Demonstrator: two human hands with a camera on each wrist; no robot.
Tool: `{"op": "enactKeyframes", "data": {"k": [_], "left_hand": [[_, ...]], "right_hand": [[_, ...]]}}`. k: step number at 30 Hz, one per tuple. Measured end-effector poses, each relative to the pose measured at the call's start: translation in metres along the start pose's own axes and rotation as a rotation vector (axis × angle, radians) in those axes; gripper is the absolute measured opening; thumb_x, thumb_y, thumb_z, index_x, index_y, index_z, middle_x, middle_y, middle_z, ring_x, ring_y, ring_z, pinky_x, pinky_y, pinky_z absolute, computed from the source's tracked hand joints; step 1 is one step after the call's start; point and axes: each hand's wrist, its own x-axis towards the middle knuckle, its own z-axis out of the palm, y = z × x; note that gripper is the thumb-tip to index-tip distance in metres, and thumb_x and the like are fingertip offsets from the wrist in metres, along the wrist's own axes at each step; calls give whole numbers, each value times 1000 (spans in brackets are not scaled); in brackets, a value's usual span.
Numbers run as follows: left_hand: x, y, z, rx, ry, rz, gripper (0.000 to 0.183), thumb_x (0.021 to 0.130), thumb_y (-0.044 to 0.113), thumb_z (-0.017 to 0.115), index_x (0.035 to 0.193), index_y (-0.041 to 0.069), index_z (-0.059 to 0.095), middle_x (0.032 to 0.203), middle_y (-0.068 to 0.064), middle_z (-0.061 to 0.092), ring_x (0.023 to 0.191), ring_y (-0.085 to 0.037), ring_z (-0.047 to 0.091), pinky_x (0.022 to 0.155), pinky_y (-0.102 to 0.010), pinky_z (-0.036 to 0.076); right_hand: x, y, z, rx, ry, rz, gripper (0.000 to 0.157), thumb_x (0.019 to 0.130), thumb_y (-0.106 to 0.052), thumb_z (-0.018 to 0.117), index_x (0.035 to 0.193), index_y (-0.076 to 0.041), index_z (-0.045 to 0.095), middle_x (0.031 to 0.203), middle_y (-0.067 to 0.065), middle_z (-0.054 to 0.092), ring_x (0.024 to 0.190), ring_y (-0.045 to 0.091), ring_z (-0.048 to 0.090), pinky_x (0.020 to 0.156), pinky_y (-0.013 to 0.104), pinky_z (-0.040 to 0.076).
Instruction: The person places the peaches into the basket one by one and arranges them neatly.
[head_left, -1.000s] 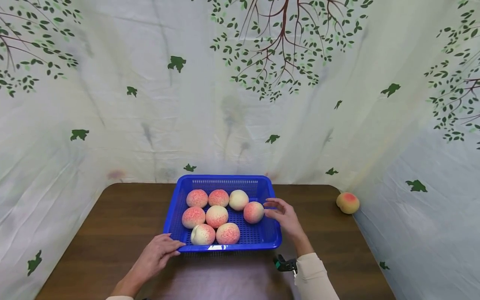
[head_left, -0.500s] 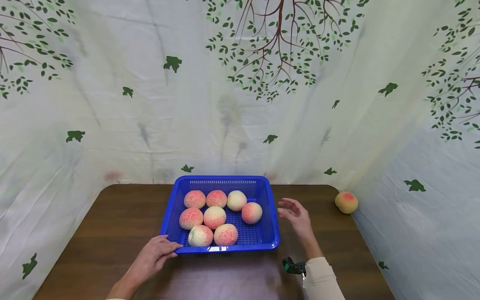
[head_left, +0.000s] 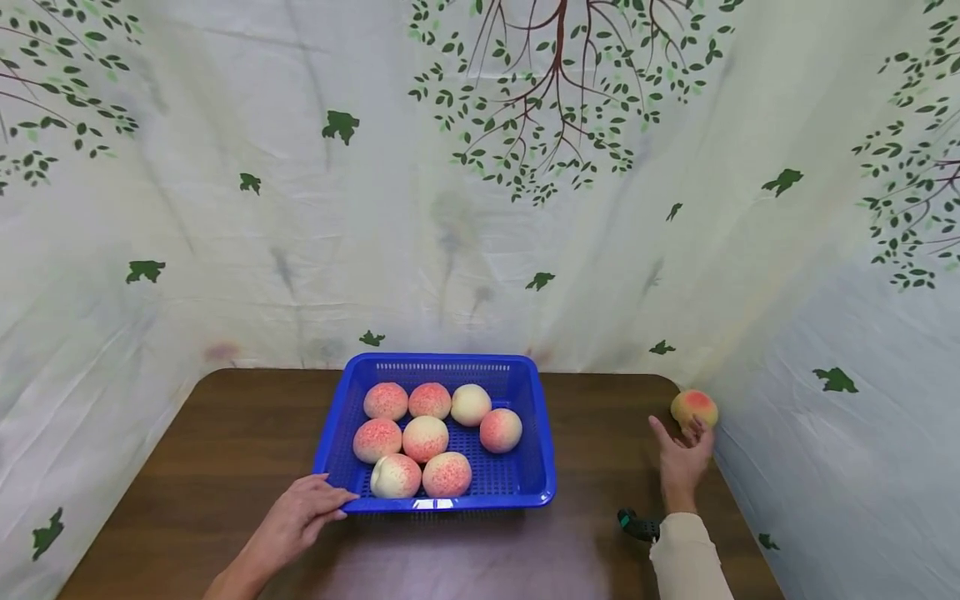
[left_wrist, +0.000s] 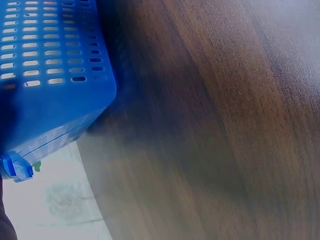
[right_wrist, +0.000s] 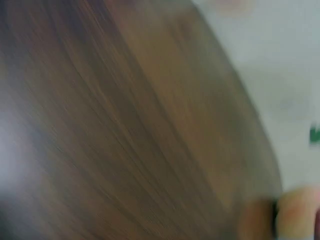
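A blue plastic basket (head_left: 546, 450) with slotted walls stands on the table, holding several pink-and-cream peaches (head_left: 425, 439) in loose rows. My left hand (head_left: 296, 518) grips its rim at the front left corner. In the left wrist view the basket's perforated wall (left_wrist: 60, 100) fills the upper left. At the table's far right corner sits a yellow peach (head_left: 693, 407) with a red top. My right hand (head_left: 684, 462) is at its near side, fingertips overlapping it, thumb spread away to the left. The right wrist view is blurred, with fingers (right_wrist: 295, 215) at the bottom right.
The brown wooden table (head_left: 592, 467) has rounded far corners. A white curtain (head_left: 450, 208) printed with branches and green leaves hangs close behind it and along both sides. A black wrist strap (head_left: 637, 525) shows beside the right sleeve (head_left: 688, 554).
My right hand has left the peach at the basket's right side and moved right to the yellow peach. My left hand stays at the basket's corner.
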Motion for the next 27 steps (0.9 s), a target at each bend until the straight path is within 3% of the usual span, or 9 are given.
{"op": "enactKeyframes", "data": {"k": [3, 6, 11, 19, 22, 27], "left_hand": [[0, 0, -2, -5, -8, 3, 42, 99, 35, 45, 93, 6, 75, 88, -1, 74, 76, -17, 65, 108, -15, 26], [0, 0, -4, -10, -18, -2, 42, 99, 35, 45, 94, 6, 75, 88, -2, 74, 77, -18, 65, 108, -14, 26], [-1, -1, -5, -16, -39, -6, 42, 99, 34, 46, 96, 4, 75, 88, -1, 74, 79, -18, 66, 108, -14, 25], [-8, -2, -8, -19, -19, 19, 38, 99, 31, 48, 98, 4, 74, 88, 0, 74, 78, -17, 65, 109, -16, 25], [-8, -2, -8, -22, -10, 24, 37, 99, 30, 48, 97, 4, 74, 88, 0, 73, 78, -17, 65, 109, -17, 25], [-5, -4, -5, -10, -13, 39, 37, 99, 30, 48, 97, 4, 74, 89, -1, 73, 79, -17, 64, 110, -18, 25]], "right_hand": [[22, 11, -11, -36, 105, 4, 84, 73, -23, 86, 140, -3, 38, 134, 16, 40, 116, 28, 38, 91, 27, 33], [40, 16, -23, -110, 120, 32, 90, 73, -23, 86, 142, -3, 33, 138, 19, 36, 124, 33, 33, 102, 35, 30], [57, 15, -36, -214, 12, 98, 99, 75, -23, 83, 148, 0, 21, 149, 25, 25, 136, 40, 24, 114, 50, 19], [69, 16, -33, -333, -182, 133, 107, 77, -18, 81, 151, 4, 6, 153, 31, 16, 140, 44, 17, 115, 53, 15], [74, 20, -30, -322, -197, 145, 102, 78, -8, 78, 150, 6, 7, 152, 31, 16, 139, 45, 17, 115, 55, 16], [81, 26, -26, -309, -148, 145, 95, 75, 2, 76, 147, 8, 13, 148, 32, 25, 134, 45, 26, 113, 55, 20]]}}
